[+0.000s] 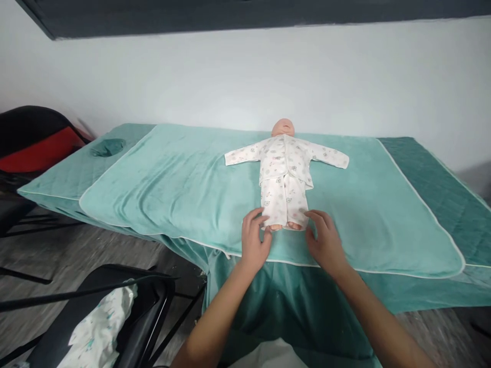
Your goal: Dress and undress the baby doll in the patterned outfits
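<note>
A baby doll (283,128) lies on its back on the green bed, head toward the wall and feet toward me. It wears a white patterned long-sleeved top (284,158) with both sleeves spread out sideways, and matching white pants (284,198). The doll's feet just show at the leg openings. My left hand (254,237) is at the left pant cuff, fingers apart and curved. On the other side, my right hand (325,240) is at the right cuff, its fingertips by the fabric and thumb apart. Neither hand visibly grips the cloth.
A light green blanket (184,179) with white piping covers the bed (433,179), which has a face hole (108,147) at the left. White patterned cloth (102,327) lies on a black chair (149,301) at lower left. Another black-and-red chair (42,145) stands at far left.
</note>
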`<state>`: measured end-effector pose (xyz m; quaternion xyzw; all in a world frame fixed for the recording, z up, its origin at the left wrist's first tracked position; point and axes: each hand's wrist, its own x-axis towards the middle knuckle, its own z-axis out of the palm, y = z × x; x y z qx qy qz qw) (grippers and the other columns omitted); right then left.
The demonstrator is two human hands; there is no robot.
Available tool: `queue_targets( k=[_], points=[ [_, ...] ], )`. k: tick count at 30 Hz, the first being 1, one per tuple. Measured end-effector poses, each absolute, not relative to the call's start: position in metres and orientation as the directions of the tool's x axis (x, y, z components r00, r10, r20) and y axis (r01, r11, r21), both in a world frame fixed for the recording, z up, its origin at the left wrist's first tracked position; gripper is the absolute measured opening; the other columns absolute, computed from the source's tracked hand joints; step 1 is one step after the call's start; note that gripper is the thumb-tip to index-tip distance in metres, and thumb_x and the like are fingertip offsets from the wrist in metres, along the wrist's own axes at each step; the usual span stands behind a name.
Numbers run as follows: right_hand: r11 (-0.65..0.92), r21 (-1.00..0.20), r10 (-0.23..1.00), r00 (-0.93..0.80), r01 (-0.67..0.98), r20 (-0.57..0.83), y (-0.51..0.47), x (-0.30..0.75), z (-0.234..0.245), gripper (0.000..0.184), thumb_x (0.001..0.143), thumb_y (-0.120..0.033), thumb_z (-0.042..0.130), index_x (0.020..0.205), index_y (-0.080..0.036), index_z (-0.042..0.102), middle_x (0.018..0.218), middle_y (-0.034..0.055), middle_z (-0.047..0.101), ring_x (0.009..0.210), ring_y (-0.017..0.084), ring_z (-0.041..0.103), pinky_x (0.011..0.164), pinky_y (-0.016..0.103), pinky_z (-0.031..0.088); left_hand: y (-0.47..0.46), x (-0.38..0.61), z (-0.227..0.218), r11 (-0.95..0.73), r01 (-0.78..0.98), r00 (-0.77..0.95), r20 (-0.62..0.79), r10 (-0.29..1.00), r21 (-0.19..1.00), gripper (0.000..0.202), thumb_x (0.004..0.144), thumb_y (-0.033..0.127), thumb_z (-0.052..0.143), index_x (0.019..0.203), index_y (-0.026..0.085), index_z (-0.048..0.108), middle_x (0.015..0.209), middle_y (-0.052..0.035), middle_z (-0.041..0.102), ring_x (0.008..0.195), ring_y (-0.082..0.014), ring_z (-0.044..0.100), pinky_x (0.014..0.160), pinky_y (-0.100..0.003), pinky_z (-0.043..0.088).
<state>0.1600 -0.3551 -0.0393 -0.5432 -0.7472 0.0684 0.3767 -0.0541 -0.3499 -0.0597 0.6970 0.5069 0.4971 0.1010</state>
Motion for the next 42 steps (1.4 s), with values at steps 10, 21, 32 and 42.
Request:
queue_targets(
  k=[10,21,32,42],
  points=[
    [0.336,-0.625,0.926,-0.128,0.705,0.354,-0.341,0.151,-0.046,0.018,0.088,-0.015,0.054,0.105,-0.022,0.055,0.106,0.0090,0.060,0.100,0.026,0.061,0.088,0.043,0.053,-0.333,-0.019,-0.037,-0.488,0.794,0.310,0.449,0.838,0.363,0.020,0.089,0.014,0.058,0.108,0.018,0.061,0.143,-0.0123,0.058,0.146,-0.0358,0.040,0.116,-0.060,0.041],
    [0.338,-0.736,0.935,-0.122,0.587,0.332,-0.346,0.153,-0.044,0.016,0.095,-0.030,0.064,0.089,-0.023,0.050,0.086,0.0008,0.054,0.078,0.018,0.055,0.075,0.033,0.048,-0.336,-0.024,-0.039,-0.551,0.696,0.220,0.594,0.774,0.460,0.005,0.096,0.017,0.056,0.098,0.020,0.059,0.123,-0.0061,0.070,0.133,-0.0261,0.054,0.111,-0.049,0.045],
    [0.448,-0.757,0.892,-0.182,0.476,0.414,-0.356,0.164,-0.022,0.009,0.095,-0.016,0.060,0.092,-0.023,0.055,0.089,0.0017,0.059,0.083,0.017,0.057,0.076,0.031,0.048,-0.340,-0.021,-0.037,-0.561,0.717,0.326,0.513,0.794,0.413,0.022,0.095,0.018,0.055,0.116,0.020,0.060,0.143,-0.0110,0.059,0.143,-0.0304,0.045,0.116,-0.055,0.041],
    [0.416,-0.693,0.904,-0.350,0.588,0.246,-0.350,0.182,-0.028,0.006,0.098,-0.027,0.058,0.094,-0.023,0.058,0.092,0.0043,0.063,0.085,0.019,0.063,0.077,0.034,0.053,-0.344,-0.035,-0.043,-0.610,0.600,0.303,0.559,0.772,0.517,0.012,0.095,0.019,0.056,0.105,0.021,0.060,0.136,-0.0101,0.063,0.141,-0.0268,0.048,0.116,-0.053,0.043]
  ],
)
